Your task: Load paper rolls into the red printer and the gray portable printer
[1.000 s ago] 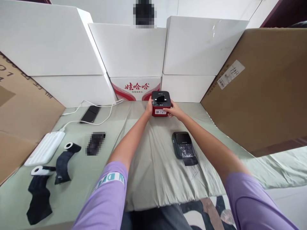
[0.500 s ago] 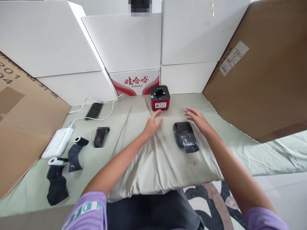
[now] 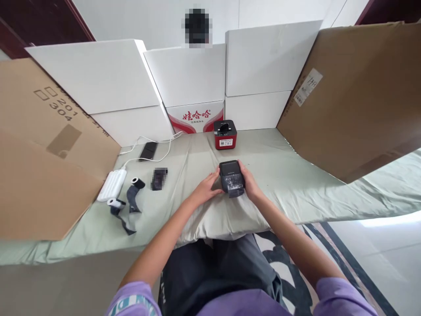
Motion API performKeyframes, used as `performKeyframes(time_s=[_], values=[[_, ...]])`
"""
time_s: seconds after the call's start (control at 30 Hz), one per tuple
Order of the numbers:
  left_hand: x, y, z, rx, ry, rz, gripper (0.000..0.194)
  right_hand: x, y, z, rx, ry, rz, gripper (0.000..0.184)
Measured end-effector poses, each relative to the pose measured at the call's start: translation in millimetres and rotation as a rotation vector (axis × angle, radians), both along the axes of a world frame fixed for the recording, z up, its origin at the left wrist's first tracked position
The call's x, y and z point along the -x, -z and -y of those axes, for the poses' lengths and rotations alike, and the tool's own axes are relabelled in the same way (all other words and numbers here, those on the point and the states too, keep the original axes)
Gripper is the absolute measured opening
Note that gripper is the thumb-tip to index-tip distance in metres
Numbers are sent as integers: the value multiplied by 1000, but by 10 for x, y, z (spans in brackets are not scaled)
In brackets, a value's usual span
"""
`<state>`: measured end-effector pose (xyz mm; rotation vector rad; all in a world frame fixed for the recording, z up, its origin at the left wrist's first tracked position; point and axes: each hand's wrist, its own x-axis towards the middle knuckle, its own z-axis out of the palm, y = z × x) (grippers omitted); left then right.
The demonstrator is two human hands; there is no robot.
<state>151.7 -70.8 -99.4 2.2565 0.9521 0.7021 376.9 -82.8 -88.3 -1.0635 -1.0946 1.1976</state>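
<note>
A black portable printer (image 3: 231, 169) sits on the cloth in front of me, with a strip of shiny dark film hanging over its near side. My left hand (image 3: 209, 186) holds its left side, thumb low and fingers along the upper edge. On the right side, the fingers of my right hand (image 3: 248, 180) wrap round the casing, partly hidden behind it. Just beyond stands a small box-shaped red device (image 3: 225, 142) with a black top and a white label. A black piece sticks up from a slot in that top.
To the left lie a dark phone (image 3: 148, 151), a pixelated dark item (image 3: 159, 179), a white power bank (image 3: 112, 184) with a cable, and two partly unrolled black rolls (image 3: 137, 183). White boxes (image 3: 194, 72) line the back; cardboard panels (image 3: 355, 101) flank both sides. A person's head (image 3: 197, 26) shows behind.
Both hands have come from apart to the printer and closed on its two sides. The printer now sits straighter and nearer the red device's line. My view has tilted up and shifted.
</note>
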Motion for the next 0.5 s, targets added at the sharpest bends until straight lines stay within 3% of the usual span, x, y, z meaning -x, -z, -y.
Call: performKeyframes(time_s=[0.1,0.2,0.5], values=[[407,30,181,54,-57,24,101,493,39,66,40,-6,-25,90],[597,57,302,61,-126,21,105,818,85,121,51,-29,-1,92],[525,70,395,17,-314,-161,110,867,163,154,-11,-71,148,101]])
